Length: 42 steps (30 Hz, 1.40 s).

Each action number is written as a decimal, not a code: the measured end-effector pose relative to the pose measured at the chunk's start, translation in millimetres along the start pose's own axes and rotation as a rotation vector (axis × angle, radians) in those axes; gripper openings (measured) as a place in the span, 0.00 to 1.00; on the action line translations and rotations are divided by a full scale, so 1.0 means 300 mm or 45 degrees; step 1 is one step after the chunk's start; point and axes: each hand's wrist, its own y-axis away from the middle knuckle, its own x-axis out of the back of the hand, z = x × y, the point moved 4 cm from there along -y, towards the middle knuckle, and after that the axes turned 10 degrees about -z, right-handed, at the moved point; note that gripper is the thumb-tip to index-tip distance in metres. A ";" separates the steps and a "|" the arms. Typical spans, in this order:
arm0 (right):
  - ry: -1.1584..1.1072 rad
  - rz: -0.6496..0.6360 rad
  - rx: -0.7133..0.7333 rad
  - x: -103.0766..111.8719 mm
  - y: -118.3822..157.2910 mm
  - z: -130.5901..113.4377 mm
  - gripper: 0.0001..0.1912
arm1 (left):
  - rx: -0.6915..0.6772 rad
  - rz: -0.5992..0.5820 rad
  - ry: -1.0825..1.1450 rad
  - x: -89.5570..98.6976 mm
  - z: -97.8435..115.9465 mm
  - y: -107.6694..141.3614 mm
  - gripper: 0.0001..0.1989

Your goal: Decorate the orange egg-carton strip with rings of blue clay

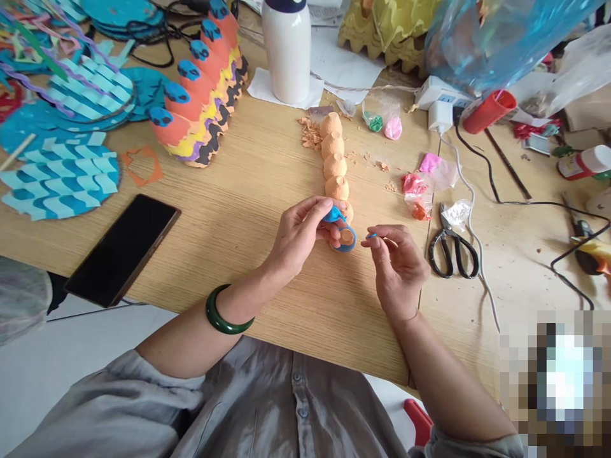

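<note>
A row of orange egg-carton cups (335,159) lies lengthwise on the wooden table (238,184), with a round blue clay patch (345,243) at its near end. My left hand (298,232) grips that end, its fingers pressing a piece of blue clay (333,215) against the cups. My right hand (396,267) is just to the right, apart from the cups. Its thumb and forefinger pinch a tiny blue clay sliver (371,235). A green bangle (226,310) circles my left wrist.
A finished orange egg-carton caterpillar (200,89) and blue paper cutouts (62,178) lie to the left, beside a black phone (121,248). Black-handled scissors (453,251) and pink clay in plastic (414,191) lie right. A white bottle (286,51) stands behind.
</note>
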 end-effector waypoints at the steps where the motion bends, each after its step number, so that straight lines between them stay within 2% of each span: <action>1: -0.038 0.008 -0.049 -0.001 0.001 0.010 0.04 | 0.030 -0.004 0.065 0.000 -0.001 -0.003 0.13; 7: -0.097 0.027 -0.201 -0.004 -0.011 0.031 0.05 | 0.259 -0.054 0.391 -0.027 0.006 -0.009 0.15; 13: -0.228 0.092 -0.336 -0.005 -0.026 0.055 0.09 | 0.106 -0.073 0.099 -0.027 0.023 0.005 0.17; 18: -0.277 0.076 -0.396 -0.009 -0.027 0.077 0.13 | 0.089 0.042 0.038 -0.003 0.030 -0.002 0.11; 20: -0.272 0.071 -0.408 -0.008 -0.026 0.087 0.13 | 0.097 0.080 0.031 0.011 0.036 -0.009 0.12; 22: -0.240 0.079 -0.418 -0.003 -0.024 0.096 0.14 | 0.089 0.071 -0.085 0.029 0.044 -0.016 0.13; 25: -0.217 0.087 -0.453 0.000 -0.023 0.111 0.16 | 0.107 0.036 -0.519 0.064 0.048 -0.025 0.18; 27: -0.249 0.089 -0.483 -0.003 -0.022 0.120 0.17 | 0.184 0.074 -0.741 0.091 0.040 -0.027 0.14; 29: -0.319 0.089 -0.500 -0.009 -0.020 0.127 0.18 | 0.278 0.047 -0.812 0.103 0.026 -0.027 0.10; 33: -0.524 0.062 -0.572 -0.026 -0.016 0.148 0.17 | 0.420 -0.099 -0.576 0.077 0.004 -0.024 0.05; 38: -0.742 0.160 -0.608 -0.005 -0.028 0.173 0.14 | 0.487 -0.084 -0.054 0.020 -0.002 -0.017 0.07; 42: -0.787 0.140 -0.573 0.016 -0.041 0.183 0.13 | 0.612 -0.090 0.214 -0.008 -0.029 -0.006 0.07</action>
